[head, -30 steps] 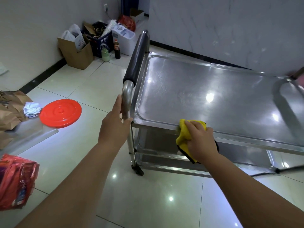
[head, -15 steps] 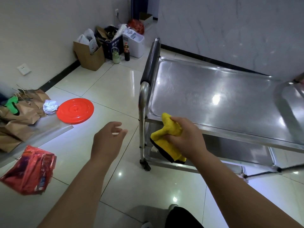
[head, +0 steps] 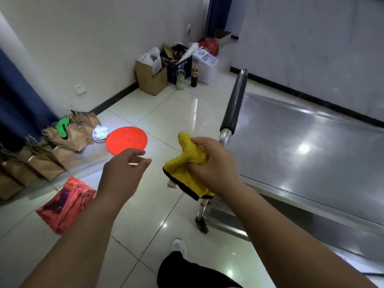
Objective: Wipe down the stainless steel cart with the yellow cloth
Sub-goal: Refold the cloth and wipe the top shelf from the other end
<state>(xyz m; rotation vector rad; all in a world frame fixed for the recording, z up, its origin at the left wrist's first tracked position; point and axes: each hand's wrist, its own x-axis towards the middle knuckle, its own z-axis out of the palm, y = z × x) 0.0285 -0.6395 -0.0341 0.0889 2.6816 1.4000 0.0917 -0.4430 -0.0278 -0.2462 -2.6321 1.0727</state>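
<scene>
Evidently, the yellow cloth (head: 190,163) is bunched in the gripping right hand (head: 212,165), held off the stainless steel cart (head: 301,146) near its handle end, while the left hand (head: 122,173) hovers loosely open and empty beside it, probably so the cloth can be refolded.

Bright overhead light fills the room, throwing hard white glare spots onto the stainless steel cart (head: 301,146) and small specular dots onto the glossy floor tiles (head: 166,113). Wide-angle distortion bows the walls and skirting lines toward the frame edges. Detail is slightly soft throughout, with shadows faint and diffuse.
</scene>
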